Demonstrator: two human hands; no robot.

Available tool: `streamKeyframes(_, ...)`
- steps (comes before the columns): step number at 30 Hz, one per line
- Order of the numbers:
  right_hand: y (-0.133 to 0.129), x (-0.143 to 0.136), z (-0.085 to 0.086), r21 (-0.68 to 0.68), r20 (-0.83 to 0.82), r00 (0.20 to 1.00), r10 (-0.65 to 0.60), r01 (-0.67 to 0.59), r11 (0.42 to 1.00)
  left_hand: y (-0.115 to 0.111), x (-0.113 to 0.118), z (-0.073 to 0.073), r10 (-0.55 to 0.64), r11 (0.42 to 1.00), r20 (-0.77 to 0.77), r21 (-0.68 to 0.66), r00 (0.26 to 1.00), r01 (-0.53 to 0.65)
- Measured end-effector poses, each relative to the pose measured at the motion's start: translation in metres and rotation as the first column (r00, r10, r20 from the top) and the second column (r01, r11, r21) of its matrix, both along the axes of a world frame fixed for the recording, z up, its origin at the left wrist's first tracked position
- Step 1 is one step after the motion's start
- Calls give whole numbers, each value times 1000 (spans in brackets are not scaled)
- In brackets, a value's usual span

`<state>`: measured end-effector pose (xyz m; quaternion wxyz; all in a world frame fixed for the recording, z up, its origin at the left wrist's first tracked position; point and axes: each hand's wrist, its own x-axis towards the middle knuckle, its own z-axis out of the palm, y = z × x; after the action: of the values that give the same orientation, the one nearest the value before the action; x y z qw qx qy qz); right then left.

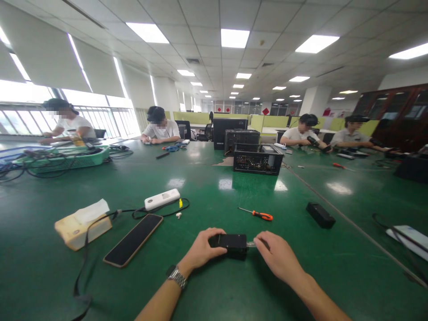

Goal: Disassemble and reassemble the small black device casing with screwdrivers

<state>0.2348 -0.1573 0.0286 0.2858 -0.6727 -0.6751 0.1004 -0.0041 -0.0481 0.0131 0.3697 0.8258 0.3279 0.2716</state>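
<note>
Head view: black box (236, 241) between the hands, long axis left to right.
Left hand (205, 246) curled round its left end; right hand (273, 250) pinching a small shiny piece (251, 244) at its right end.

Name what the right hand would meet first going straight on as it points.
The right hand, seemingly pinching the slim metal piece, would likely meet the black box in the left hand first; exact depth is unclear.

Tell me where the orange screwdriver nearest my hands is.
In the head view, the orange screwdriver lies on the green table, slightly right of centre, beyond your right hand and the black box in your left hand, and left of the black block.
</note>
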Motion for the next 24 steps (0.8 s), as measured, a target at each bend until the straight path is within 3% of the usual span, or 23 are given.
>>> streamKeyframes(4, 0, -10, -30, -18, 103, 985, -138, 140, 990, 0, 0, -1, 59, 997, 0, -54, 998, -59)
streamKeyframes(7, -2, -15, -47, 1, 93, 982, -162, 163, 987, 1, -1, -2, 56, 995, 12, -87, 998, -55)
streamKeyframes(15, -1, -6, -19, -35, 36, 992, -122, 124, 992, -1, 0, -2, -8, 996, 34, -91, 999, 11)
streamKeyframes(21, -3, -25, -44, -44, -13, 994, -110, 110, 993, -1, 3, -4, -5, 997, 108, -75, 994, 13)
streamKeyframes(24, -5, -27, -47, -70, -68, 994, -91, 86, 994, -1, 2, -2, -31, 995, 133, -88, 991, 43)
